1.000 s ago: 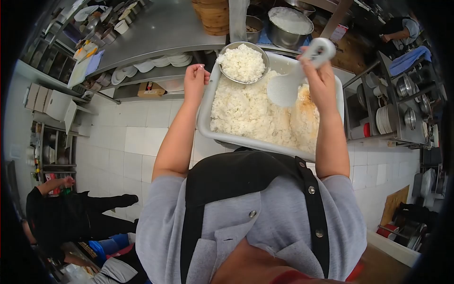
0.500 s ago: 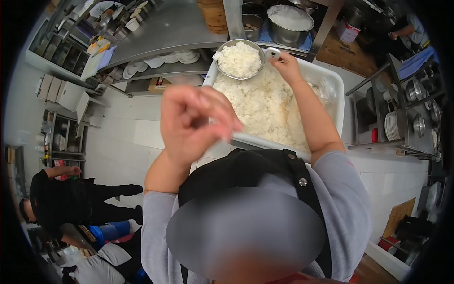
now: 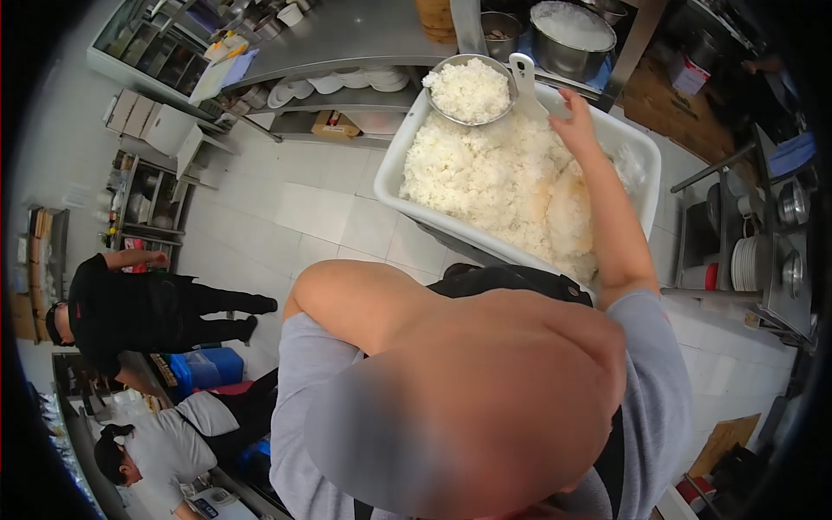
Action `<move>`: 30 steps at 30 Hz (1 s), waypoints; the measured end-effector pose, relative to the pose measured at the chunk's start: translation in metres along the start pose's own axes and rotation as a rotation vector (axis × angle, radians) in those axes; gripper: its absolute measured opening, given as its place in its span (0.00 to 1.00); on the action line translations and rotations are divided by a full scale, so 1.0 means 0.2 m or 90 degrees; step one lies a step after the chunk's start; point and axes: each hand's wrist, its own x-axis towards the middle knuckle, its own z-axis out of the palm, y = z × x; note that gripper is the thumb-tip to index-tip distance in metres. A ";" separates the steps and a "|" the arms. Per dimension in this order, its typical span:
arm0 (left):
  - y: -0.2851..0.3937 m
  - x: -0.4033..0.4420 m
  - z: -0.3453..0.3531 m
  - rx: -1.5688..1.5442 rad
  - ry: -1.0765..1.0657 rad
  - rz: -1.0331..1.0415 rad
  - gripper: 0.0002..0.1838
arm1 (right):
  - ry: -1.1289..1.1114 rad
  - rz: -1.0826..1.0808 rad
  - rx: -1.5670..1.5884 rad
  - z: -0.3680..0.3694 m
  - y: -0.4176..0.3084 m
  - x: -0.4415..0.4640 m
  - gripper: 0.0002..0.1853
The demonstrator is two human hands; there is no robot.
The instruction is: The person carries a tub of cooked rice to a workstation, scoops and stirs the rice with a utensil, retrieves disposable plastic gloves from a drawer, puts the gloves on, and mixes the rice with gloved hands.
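A white plastic rice paddle [image 3: 525, 85] stands with its blade in the cooked rice [image 3: 485, 178], beside a metal bowl [image 3: 436, 105] heaped with rice. Just right of the paddle, my right hand [image 3: 574, 123] is open over the rice, its fingers apart and holding nothing. The rice fills a large white tub [image 3: 390, 178]. My left forearm is bent back across my body. Close to the camera, my left hand [image 3: 555, 347] appears large and partly blurred, and its fingers cannot be made out.
A steel counter [image 3: 347, 39] with stacked plates [image 3: 381, 80] beneath it runs behind the tub. At the back stands a large metal pot [image 3: 572, 39]. A shelf rack [image 3: 737, 230] is on the right. Two people [image 3: 130, 303] are at the left.
My right hand has let go of the paddle and moved slightly right. My left hand has come back from beside the tub toward the camera.
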 end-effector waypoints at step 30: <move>-0.52 -0.61 -0.82 0.334 0.315 -0.647 0.12 | -0.087 0.241 0.257 -0.50 -0.54 -0.46 0.10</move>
